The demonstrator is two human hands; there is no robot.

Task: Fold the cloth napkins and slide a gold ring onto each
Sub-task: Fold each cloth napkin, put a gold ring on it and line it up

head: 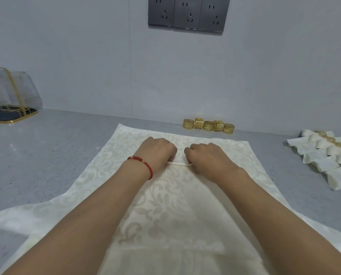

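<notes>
- Two bare forearms are seen, uncovered by any sleeve up to the lower frame edge.
- A thin red cord bracelet (143, 162) with small gold beads is worn on the wrist of the left hand (157, 150).
- Nothing is worn on the right hand (206, 155) or its wrist.
</notes>
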